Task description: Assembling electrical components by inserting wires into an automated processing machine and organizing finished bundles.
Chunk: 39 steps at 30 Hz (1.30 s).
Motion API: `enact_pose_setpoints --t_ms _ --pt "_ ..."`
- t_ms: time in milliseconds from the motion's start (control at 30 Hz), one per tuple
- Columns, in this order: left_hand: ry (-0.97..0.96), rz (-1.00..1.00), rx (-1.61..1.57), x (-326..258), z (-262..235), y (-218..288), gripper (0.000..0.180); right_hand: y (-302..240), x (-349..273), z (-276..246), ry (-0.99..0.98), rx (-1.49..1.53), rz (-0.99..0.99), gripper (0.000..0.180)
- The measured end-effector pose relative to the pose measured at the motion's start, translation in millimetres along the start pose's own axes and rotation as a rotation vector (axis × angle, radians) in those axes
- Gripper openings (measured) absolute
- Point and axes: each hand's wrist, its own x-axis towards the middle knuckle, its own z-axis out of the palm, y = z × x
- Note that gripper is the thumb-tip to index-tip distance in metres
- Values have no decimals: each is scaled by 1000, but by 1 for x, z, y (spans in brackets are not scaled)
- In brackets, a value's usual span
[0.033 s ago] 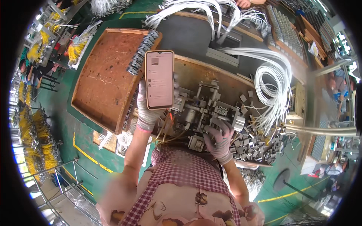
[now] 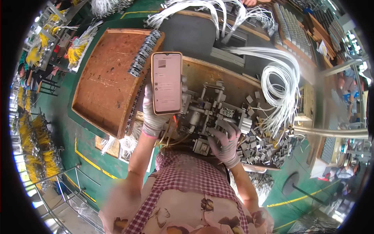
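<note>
A smartphone (image 2: 167, 84) with a lit, pale pinkish screen is held upright in my gloved left hand (image 2: 152, 119). The fingers wrap round its back, and their tips show at its right edge. My right hand (image 2: 227, 144), also in a striped glove, hangs with fingers apart and half bent over the near right part of a metal fixture (image 2: 208, 111). It holds nothing; whether the fingertips touch the fixture I cannot tell. The fixture has a cylinder, rods and clamping blocks. Small grey metal blocks (image 2: 259, 150) lie heaped right of that hand.
A brown wooden tray (image 2: 103, 82) stands at the left, with a row of metal parts (image 2: 145, 52) along its right side. Coiled white cables (image 2: 278, 84) lie at the right and more white cables (image 2: 212, 9) at the back. Another person's hand (image 2: 249, 2) shows at the far edge.
The phone has shifted very slightly right in the view. My right hand has moved a little left, its fingers still apart. The surroundings sit slightly further left in the picture.
</note>
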Motion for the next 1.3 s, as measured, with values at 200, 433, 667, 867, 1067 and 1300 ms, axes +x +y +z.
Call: enact_pose_setpoints --t_ms 200,433,667,867,1067,1300 --pt "93 -217 -88 -15 9 -54 84 -26 40 -15 5 7 -69 57" --pt "177 -277 -42 -24 7 -80 80 -26 33 -1 -101 -30 -48 60" --pt "228 -263 -23 -28 11 -79 79 -25 30 5 -45 -26 -86 55" --pt "216 -278 70 -30 14 -79 82 -22 32 8 -32 -61 -125 52" --pt "85 -270 6 -29 13 -78 75 -23 27 3 -5 -27 -85 50" --pt "158 -319 -111 -20 9 -86 78 -12 14 0 53 34 -52 47"
